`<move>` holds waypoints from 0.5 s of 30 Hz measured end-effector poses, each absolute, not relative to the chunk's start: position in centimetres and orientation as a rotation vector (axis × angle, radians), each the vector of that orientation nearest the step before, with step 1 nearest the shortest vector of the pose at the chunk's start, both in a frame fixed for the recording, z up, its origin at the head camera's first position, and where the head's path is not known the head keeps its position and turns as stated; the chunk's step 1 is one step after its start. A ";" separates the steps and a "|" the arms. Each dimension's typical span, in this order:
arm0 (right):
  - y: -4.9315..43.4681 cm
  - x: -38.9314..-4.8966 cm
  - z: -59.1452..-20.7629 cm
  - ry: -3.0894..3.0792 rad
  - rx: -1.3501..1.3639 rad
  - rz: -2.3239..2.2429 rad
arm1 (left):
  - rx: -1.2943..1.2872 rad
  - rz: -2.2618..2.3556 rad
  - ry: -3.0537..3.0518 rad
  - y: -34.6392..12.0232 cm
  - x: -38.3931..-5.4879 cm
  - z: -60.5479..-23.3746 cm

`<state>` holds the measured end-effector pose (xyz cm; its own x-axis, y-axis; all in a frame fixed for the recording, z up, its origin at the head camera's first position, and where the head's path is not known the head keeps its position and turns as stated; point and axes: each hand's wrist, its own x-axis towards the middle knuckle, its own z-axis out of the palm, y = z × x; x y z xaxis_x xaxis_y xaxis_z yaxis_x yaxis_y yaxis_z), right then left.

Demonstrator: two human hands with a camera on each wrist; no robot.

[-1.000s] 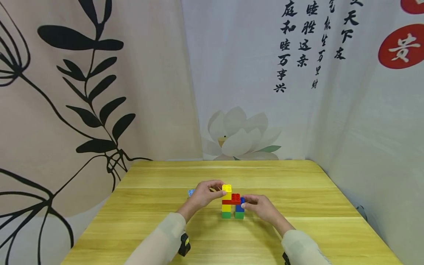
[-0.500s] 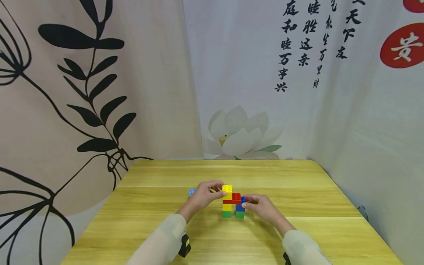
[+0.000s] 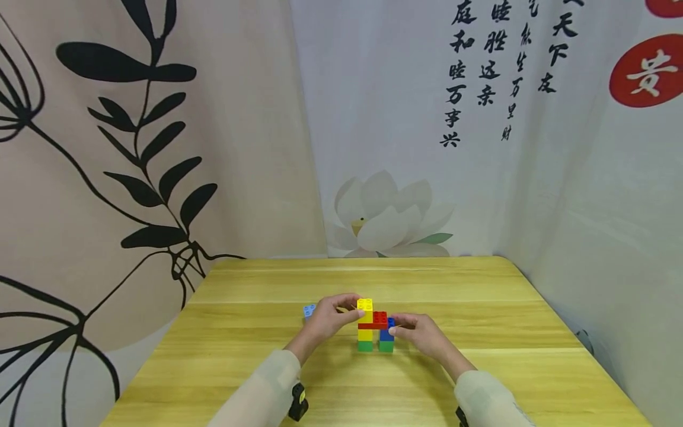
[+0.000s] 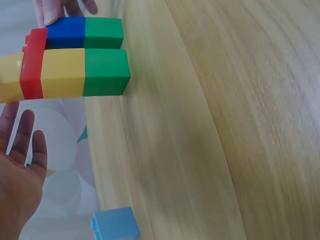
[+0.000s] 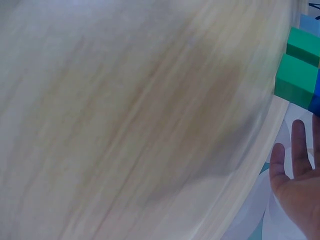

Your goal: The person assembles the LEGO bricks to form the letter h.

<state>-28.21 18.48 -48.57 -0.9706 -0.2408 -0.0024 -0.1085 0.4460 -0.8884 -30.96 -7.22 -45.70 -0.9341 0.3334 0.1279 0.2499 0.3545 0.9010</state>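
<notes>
Two short block columns stand side by side on the table, joined by a red block (image 3: 380,320) lying across them. Under its left end are a yellow block (image 4: 63,73) and a green block (image 4: 106,72); on the right, a blue block (image 3: 386,335) sits on another green block (image 3: 386,346). A top yellow block (image 3: 365,310) rests on the red one's left end. My left hand (image 3: 329,314) pinches that top block between thumb and fingers. At the right column, my right hand (image 3: 421,333) grips the blue block from the side; its fingertips are partly hidden in the right wrist view.
A light blue block (image 4: 117,224) lies on the wooden table (image 3: 256,338), behind and left of my left hand. Printed curtains (image 3: 384,118) hang beyond the table's far edge and along its sides.
</notes>
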 end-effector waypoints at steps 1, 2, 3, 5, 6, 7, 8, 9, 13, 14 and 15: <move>18.5 -28.2 -48.6 2.564 -0.315 -1.555 | 0.541 1.665 2.514 -7.2 -30.9 -45.7; 18.5 -28.2 -48.6 2.567 -0.318 -1.553 | 0.539 1.674 2.505 -7.2 -30.9 -45.7; 18.5 -28.2 -48.6 2.570 -0.322 -1.550 | 0.536 1.681 2.499 -7.2 -30.9 -45.6; 18.5 -28.2 -48.6 2.570 -0.323 -1.551 | 0.531 1.693 2.487 -7.2 -30.8 -45.6; 18.5 -28.2 -48.6 2.569 -0.322 -1.553 | 0.524 1.699 2.480 -7.1 -30.8 -45.6; 18.5 -28.2 -48.6 2.569 -0.321 -1.553 | 0.521 1.702 2.479 -7.2 -30.8 -45.6; 18.4 -28.2 -48.7 2.569 -0.322 -1.553 | 0.519 1.705 2.475 -7.2 -30.8 -45.6; 18.4 -28.2 -48.7 2.570 -0.321 -1.552 | 0.518 1.707 2.474 -7.2 -30.8 -45.6; 18.4 -28.2 -48.6 2.571 -0.323 -1.555 | 0.541 1.697 2.481 -7.2 -30.8 -45.5; 18.4 -28.2 -48.7 2.569 -0.325 -1.557 | 0.550 1.688 2.488 -7.2 -30.8 -45.4; 18.4 -28.1 -48.7 2.566 -0.329 -1.560 | 0.564 1.678 2.494 -7.1 -30.9 -45.3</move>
<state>-28.14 18.38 -48.66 -0.9692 -0.2463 0.0097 -0.1220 0.4452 -0.8871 -30.85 -7.13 -45.33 -0.9287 0.3457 0.1340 0.2544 0.3313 0.9086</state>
